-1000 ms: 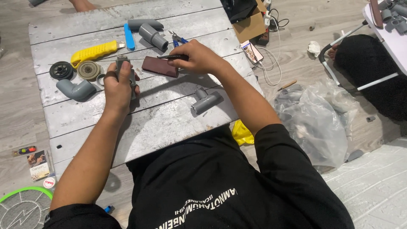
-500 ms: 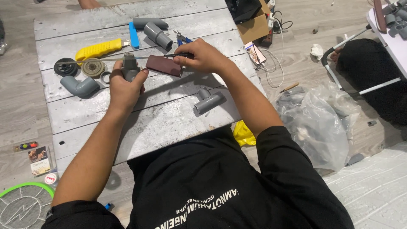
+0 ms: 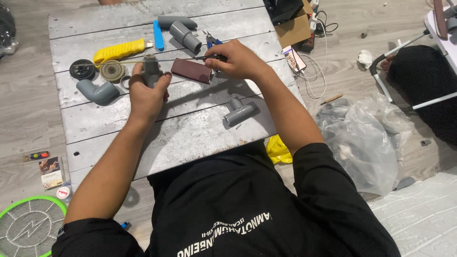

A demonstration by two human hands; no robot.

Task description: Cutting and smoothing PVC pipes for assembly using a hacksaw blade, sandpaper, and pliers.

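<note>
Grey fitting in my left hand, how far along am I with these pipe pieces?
Done: no pieces look joined yet. In hand: your left hand grips the grey fitting while your right hand pinches a thin rod running across to it. Left: the elbow, the tee and two fittings at the far edge lie loose on the board.

Grey pipe fitting (image 3: 151, 70): short plastic piece, held upright above the far-left part of the worktop. Thin dark rod (image 3: 207, 57): slender, lying roughly level, its left end pointing towards the fitting, just beyond a dark red block.
</note>
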